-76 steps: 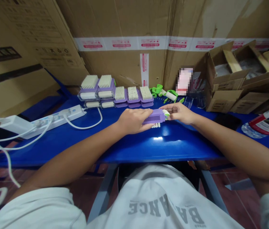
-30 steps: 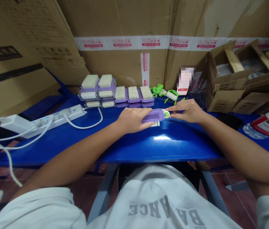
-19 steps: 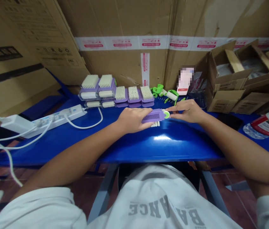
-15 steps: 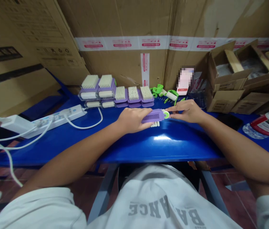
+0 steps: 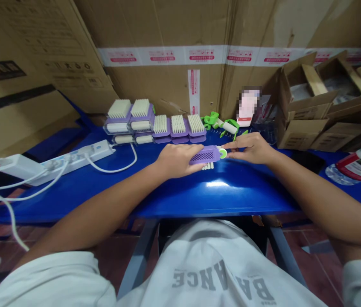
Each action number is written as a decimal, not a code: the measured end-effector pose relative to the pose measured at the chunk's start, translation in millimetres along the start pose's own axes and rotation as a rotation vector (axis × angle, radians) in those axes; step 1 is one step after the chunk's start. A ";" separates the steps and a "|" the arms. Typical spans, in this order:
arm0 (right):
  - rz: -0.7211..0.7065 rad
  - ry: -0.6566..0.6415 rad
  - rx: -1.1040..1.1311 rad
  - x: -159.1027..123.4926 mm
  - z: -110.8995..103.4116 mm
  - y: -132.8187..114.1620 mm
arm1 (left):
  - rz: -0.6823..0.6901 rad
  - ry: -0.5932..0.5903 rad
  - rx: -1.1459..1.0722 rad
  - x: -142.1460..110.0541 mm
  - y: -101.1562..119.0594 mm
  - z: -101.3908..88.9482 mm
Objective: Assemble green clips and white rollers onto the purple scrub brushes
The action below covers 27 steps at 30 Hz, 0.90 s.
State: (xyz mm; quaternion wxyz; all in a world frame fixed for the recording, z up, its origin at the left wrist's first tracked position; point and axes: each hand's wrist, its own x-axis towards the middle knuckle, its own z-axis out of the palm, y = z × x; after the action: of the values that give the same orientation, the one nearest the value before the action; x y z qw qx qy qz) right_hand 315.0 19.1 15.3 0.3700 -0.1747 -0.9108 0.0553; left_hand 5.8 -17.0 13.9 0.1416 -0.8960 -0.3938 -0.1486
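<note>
My left hand [image 5: 178,160] is wrapped round a purple brush [image 5: 206,155] with slanted slots in its back. Cream bristles [image 5: 208,165] show beneath it, pointing down toward the blue table. At the brush's right end sits a white roller with a bright green round end [image 5: 222,153]. The fingers of my right hand [image 5: 247,148] pinch at this roller, its thumb and forefinger on the right side. Just behind, several green plastic frames [image 5: 211,120] lie with a loose white roller [image 5: 230,128].
Several purple brushes [image 5: 178,125], some stacked, stand at the back left. A white power strip [image 5: 71,163] with cables lies left. A phone [image 5: 248,106] leans at the back. Open cardboard boxes [image 5: 305,132] and a bottle [image 5: 356,164] are on the right of the blue table [image 5: 174,200].
Both hands keep their hold on the brush and roller with almost no movement. The whole view has shifted very slightly.
</note>
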 end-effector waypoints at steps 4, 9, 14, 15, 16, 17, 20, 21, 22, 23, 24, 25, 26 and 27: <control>0.006 -0.003 -0.010 0.0 -0.3 -0.5 | 0.005 0.002 -0.019 0.3 -0.1 0.5; -0.019 -0.003 -0.018 1.0 -0.4 -1.0 | -0.002 0.005 -0.023 0.0 -0.7 0.8; -0.041 0.000 -0.011 2.2 -0.4 -1.6 | 0.014 0.011 -0.004 -0.2 -1.1 0.9; -0.039 -0.002 -0.013 2.2 -0.5 -1.6 | 0.017 0.013 -0.001 -0.2 -1.4 1.2; -0.036 -0.005 -0.015 2.2 -0.5 -1.6 | 0.020 0.014 0.000 -0.2 -1.8 1.4; -0.032 -0.008 -0.015 2.1 -0.6 -1.5 | 0.021 0.013 0.001 -0.2 -2.1 1.7; -0.019 -0.017 -0.014 1.7 -0.7 -1.1 | 0.025 0.009 -0.006 -0.4 -2.9 1.6; -0.018 -0.019 -0.012 1.6 -0.8 -1.1 | 0.026 0.007 -0.012 -0.6 -2.8 1.3; -0.019 -0.019 -0.010 1.5 -0.7 -1.1 | 0.026 0.004 -0.018 -0.8 -2.5 0.8; -0.022 -0.019 -0.007 1.5 -0.7 -1.1 | 0.024 0.002 -0.022 -0.9 -2.1 0.3; -0.027 -0.019 -0.005 1.5 -0.6 -1.3 | 0.021 -0.001 -0.024 -1.1 -1.5 -0.3; -0.032 -0.019 -0.003 1.6 -0.5 -1.6 | 0.018 -0.006 -0.023 -1.2 -0.9 -0.8; -0.036 -0.019 -0.002 1.7 -0.4 -1.9 | 0.016 -0.010 -0.022 -1.2 -0.3 -1.4; -0.038 -0.018 -0.003 1.9 -0.4 -2.3 | 0.015 -0.014 -0.021 -1.3 0.1 -1.9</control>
State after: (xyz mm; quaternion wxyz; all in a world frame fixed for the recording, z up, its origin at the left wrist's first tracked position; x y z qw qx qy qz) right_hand 313.3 17.6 17.3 0.3624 -0.1576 -0.9173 0.0487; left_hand 4.8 -18.6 15.1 0.1303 -0.9014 -0.3865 -0.1453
